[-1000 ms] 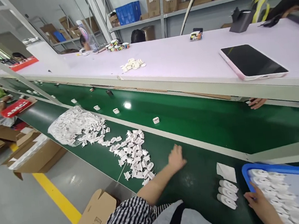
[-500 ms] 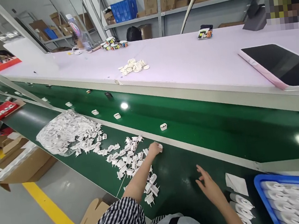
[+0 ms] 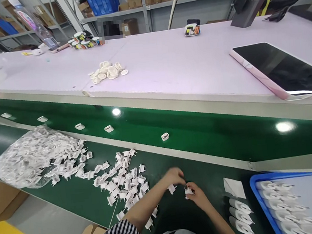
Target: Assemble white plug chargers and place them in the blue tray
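Note:
My left hand [image 3: 175, 177] is closed, its fingertips just above my right hand. A white two-pin plug piece [image 3: 171, 189] shows under its palm and appears held there. My right hand [image 3: 199, 197] pinches another white plug piece [image 3: 188, 192] between thumb and fingers, pins upward. Left of my hands, many loose white plug pieces [image 3: 128, 183] lie scattered on the dark green belt. Further left, a clear plastic bag [image 3: 18, 161] full of them spills open.
White rolled cables [image 3: 241, 216] and a folded white paper [image 3: 234, 188] lie to my right, beside a blue-rimmed tray [image 3: 257, 195] of similar cables. Small white adapters [image 3: 165, 136] sit along the green channel. The ledge holds off-white discs [image 3: 108, 70] and a tablet [image 3: 281, 66].
My left hand has come from the pile toward my right hand. The right hand was spread and bare; now it pinches a plug piece. The view has turned right.

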Demonstrator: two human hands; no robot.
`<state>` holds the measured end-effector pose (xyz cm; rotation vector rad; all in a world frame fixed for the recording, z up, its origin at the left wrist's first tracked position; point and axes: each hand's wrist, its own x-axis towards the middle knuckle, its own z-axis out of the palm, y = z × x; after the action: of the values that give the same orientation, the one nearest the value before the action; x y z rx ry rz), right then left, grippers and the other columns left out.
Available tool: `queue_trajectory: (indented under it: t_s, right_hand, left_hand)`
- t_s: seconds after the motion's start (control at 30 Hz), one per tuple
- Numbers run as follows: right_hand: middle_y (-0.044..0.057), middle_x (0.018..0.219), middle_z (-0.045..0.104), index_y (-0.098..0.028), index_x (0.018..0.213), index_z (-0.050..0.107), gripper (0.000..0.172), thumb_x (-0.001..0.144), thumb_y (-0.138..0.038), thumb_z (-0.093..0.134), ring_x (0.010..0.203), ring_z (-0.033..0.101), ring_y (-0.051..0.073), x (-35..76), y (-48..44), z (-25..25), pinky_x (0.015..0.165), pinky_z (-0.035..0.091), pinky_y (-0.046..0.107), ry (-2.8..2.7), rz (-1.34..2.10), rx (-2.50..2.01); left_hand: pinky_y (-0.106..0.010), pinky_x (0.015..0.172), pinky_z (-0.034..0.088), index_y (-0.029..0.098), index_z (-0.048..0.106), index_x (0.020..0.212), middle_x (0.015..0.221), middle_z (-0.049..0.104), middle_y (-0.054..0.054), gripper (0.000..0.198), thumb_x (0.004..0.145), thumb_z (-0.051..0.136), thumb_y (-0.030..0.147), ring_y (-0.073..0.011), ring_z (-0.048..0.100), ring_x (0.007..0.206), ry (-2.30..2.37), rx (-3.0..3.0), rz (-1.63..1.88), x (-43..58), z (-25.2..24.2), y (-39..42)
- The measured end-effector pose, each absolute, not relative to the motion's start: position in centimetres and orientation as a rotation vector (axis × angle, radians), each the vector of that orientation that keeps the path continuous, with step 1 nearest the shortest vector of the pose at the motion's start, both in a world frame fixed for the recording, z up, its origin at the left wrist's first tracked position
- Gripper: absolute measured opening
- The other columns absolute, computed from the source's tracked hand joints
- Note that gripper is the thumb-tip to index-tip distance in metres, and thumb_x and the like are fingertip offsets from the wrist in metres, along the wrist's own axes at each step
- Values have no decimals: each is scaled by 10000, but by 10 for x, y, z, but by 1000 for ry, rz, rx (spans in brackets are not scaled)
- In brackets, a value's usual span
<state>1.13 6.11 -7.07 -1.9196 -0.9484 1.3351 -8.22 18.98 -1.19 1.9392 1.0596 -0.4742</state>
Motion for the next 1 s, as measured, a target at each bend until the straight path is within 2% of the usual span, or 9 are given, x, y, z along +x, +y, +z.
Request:
queue_trajectory:
  t_s: [0.07, 0.13, 0.27, 0.37, 0.47, 0.67, 0.8, 1.0]
  right_hand:
    - [2, 710, 571, -199, 804, 517, 323, 492, -119, 494, 673, 550, 162, 13, 54, -75, 644, 442, 295, -817, 1302, -1940]
    - [6, 701, 566, -185, 793, 519, 322, 481, -114, 485, 684, 550, 171, 17, 47, -75, 667, 434, 309, -703, 1324, -1943]
    - [-9, 621, 562, -188, 666, 533, 195, 493, -122, 472, 651, 549, 174, 25, 33, -65, 666, 429, 311, -629, 1402, -1894]
    - [-1, 617, 570, -187, 639, 531, 112, 531, -202, 503, 653, 550, 184, 27, 23, -54, 671, 426, 326, -529, 1360, -1870]
    - [18, 682, 584, -184, 688, 502, 190, 562, -325, 523, 715, 557, 188, 27, 14, -44, 682, 428, 324, -299, 1297, -1730]
    - [60, 800, 599, -201, 721, 442, 269, 625, -453, 450, 819, 550, 204, 31, 4, -32, 655, 441, 330, 9, 1294, -1450]
    - [64, 813, 597, -197, 711, 473, 284, 612, -463, 471, 847, 535, 213, 28, -4, -31, 680, 427, 341, -113, 1230, -1433]
    - [35, 801, 555, -188, 716, 546, 282, 579, -432, 517, 801, 505, 175, 20, -19, -31, 721, 393, 314, -497, 925, -1743]
  left_hand:
    - [-244, 711, 388, 176, 483, 978, 996, 511, -55, 371, 615, 522, 239, -180, 482, 885, 1441, 2030, -199, -75, -7, 236]
    - [-263, 753, 365, 160, 395, 1077, 1120, 416, -88, 470, 631, 516, 242, -208, 413, 984, 1674, 2062, -34, -67, -6, 279]
    - [-226, 701, 379, 191, 401, 1064, 1019, 491, -51, 385, 687, 465, 236, -173, 462, 908, 1447, 2109, -122, -51, -15, 306]
    - [-213, 693, 378, 222, 454, 999, 998, 491, -25, 308, 696, 435, 168, -153, 485, 861, 1209, 2236, -181, -45, -19, 269]
    - [-213, 705, 377, 217, 472, 961, 1031, 451, -24, 293, 691, 409, 125, -138, 494, 834, 1004, 2349, -173, -48, -18, 210]
    - [-228, 727, 380, 199, 462, 940, 938, 491, -18, 264, 679, 428, 185, -141, 496, 822, 770, 2250, -293, -78, -27, 111]
    - [-234, 765, 372, 203, 428, 998, 1021, 464, -17, 356, 646, 450, 155, -139, 477, 877, 805, 2137, -300, -96, -37, 78]
    - [-231, 815, 352, 205, 364, 1080, 1123, 404, -22, 489, 616, 517, 219, -139, 426, 971, 767, 2084, -93, -103, -31, 65]
